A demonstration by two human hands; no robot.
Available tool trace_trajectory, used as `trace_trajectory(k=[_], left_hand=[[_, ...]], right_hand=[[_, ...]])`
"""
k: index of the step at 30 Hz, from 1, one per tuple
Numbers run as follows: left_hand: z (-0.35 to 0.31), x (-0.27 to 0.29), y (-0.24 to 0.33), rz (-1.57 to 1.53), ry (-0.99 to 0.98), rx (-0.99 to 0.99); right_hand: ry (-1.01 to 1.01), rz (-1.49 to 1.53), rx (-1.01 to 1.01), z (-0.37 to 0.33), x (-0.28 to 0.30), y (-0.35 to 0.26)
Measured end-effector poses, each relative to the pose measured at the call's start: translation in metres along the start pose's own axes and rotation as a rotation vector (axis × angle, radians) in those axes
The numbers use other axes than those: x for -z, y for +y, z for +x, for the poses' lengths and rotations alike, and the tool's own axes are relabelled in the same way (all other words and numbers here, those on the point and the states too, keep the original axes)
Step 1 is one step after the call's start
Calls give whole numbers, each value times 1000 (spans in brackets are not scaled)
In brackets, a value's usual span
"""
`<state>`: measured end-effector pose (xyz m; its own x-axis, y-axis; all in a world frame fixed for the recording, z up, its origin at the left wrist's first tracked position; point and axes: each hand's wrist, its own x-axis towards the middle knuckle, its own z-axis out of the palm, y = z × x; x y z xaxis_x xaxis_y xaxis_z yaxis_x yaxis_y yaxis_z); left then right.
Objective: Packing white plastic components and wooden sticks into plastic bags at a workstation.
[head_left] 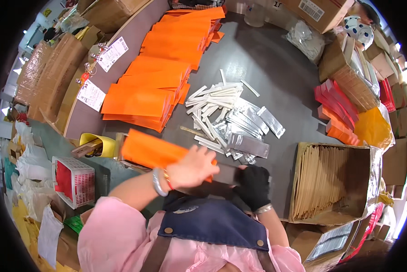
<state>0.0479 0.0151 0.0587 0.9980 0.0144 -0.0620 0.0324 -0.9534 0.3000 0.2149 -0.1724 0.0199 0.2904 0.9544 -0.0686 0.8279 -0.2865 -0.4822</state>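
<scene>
My left hand (195, 167), bare and slightly blurred, is closed on a flat orange paper piece (151, 149) that stretches away to the left. A bit of orange also shows below its fingers. My right hand (253, 185), in a black glove with a bare fingertip, is curled near the table's front edge; what it grips, if anything, is hidden. Ahead of the hands lies a loose heap of white strips (219, 99). Silver foil packets (248, 120) overlap its right side. Overlapping stacks of orange paper pieces (144, 99) run along the table's left side.
An open carton of upright brown sheets (319, 181) stands right of my right hand. Red pieces (336, 102) and orange pieces (337, 127) lie beyond it. A yellow holder (99, 144) and a white basket (83, 181) are at the left. Cartons crowd both sides.
</scene>
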Motion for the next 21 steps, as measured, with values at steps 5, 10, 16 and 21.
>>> trace_trajectory(k=[5, 10, 16, 21], left_hand=[[-18, 46, -82, 271, 391, 181], [-39, -37, -26, -14, 336, 623], [-40, -69, -7, -253, 361, 779], [-39, -68, -9, -289, 330, 781]], right_hand=[[231, 33, -196, -17, 20, 21], [165, -66, -142, -17, 27, 4], [129, -120, -7, -18, 24, -1], [-5, 3, 65, -4, 12, -10]])
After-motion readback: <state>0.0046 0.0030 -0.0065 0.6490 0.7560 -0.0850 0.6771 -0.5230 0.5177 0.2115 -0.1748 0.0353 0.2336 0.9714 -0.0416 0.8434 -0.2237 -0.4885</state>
